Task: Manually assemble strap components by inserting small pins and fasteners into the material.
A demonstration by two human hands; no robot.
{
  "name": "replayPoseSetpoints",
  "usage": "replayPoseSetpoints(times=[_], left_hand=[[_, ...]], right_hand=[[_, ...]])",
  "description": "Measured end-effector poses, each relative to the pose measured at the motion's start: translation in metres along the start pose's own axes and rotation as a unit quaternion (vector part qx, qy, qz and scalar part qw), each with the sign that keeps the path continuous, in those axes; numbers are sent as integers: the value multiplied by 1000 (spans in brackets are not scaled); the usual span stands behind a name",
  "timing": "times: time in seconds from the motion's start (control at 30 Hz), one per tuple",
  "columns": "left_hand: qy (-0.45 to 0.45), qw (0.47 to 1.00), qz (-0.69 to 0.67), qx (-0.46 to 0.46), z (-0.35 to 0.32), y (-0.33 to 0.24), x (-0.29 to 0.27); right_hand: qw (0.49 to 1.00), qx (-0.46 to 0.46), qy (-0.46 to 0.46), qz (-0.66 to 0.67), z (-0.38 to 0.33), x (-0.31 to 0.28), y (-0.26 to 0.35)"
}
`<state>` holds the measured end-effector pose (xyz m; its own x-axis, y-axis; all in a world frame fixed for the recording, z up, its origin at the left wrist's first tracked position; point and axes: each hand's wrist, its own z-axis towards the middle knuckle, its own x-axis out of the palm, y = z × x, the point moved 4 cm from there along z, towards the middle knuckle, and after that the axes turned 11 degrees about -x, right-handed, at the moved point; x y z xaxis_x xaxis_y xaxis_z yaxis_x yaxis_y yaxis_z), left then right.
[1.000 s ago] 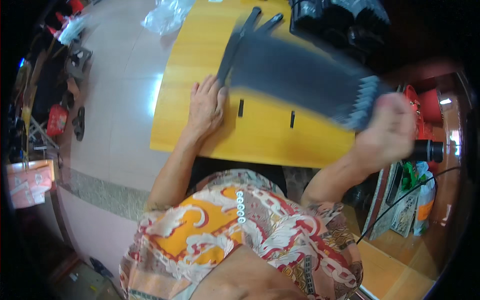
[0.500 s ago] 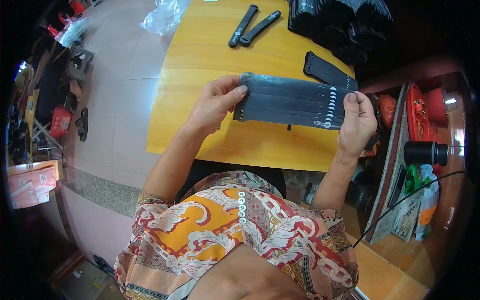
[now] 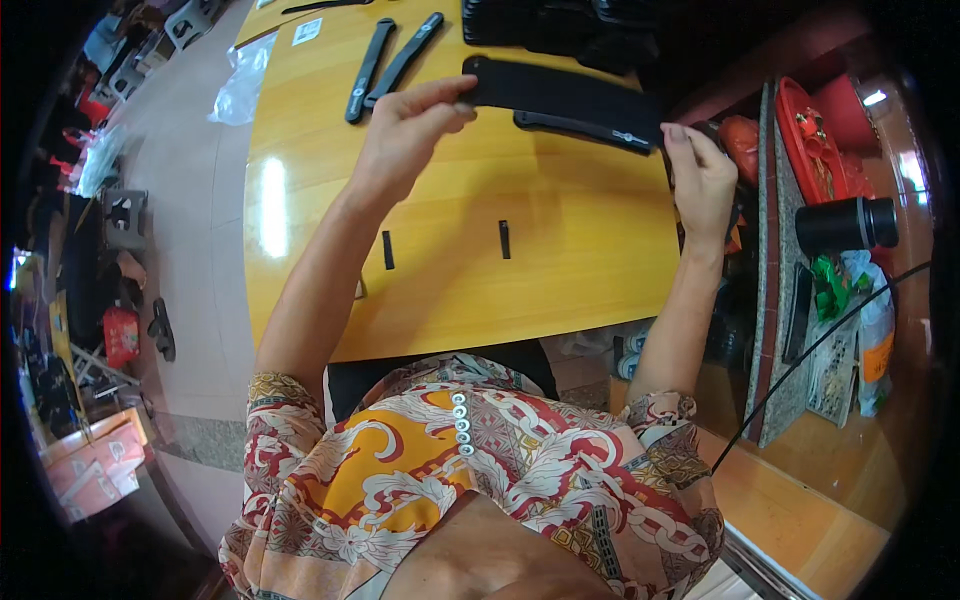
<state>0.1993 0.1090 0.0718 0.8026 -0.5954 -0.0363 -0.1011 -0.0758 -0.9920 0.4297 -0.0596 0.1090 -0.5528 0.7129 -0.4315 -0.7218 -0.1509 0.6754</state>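
A flat stack of black straps [image 3: 565, 88] stretches between my two hands over the far right part of the yellow table [image 3: 450, 290]. My left hand [image 3: 405, 135] has its thumb and index finger at the stack's left end. At the other end, the fingers of my right hand [image 3: 702, 180] pinch the corner. Directly below the stack lies another black strap bundle [image 3: 580, 131], partly covered by it. Two short black pieces, a left strip [image 3: 388, 250] and a right strip [image 3: 505, 240], rest on the table nearer to me.
Two long black straps [image 3: 388, 70] lie at the far left of the table. Piled black bundles [image 3: 540, 25] stand at the back. On the right are a shelf edge [image 3: 770, 270], a red tray [image 3: 805, 140] and a black cylinder [image 3: 845, 223]. A clear plastic bag [image 3: 243, 82] hangs by the left edge.
Both hands have carried the strap stack farther from me, to above the other bundle. Its printed face no longer shows. Two short black pieces on the table have come into sight.
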Motion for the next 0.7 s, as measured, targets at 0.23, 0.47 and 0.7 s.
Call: replayPoseSetpoints(times=[0.23, 0.47, 0.7], left_hand=[[-34, 998, 39, 24, 70, 15, 35], [-60, 991, 115, -20, 101, 42, 52], [-44, 989, 136, -25, 106, 46, 61]], right_hand=[[980, 144, -74, 113, 25, 13, -97], [973, 190, -108, 79, 13, 19, -148], [978, 182, -94, -24, 14, 16, -151]])
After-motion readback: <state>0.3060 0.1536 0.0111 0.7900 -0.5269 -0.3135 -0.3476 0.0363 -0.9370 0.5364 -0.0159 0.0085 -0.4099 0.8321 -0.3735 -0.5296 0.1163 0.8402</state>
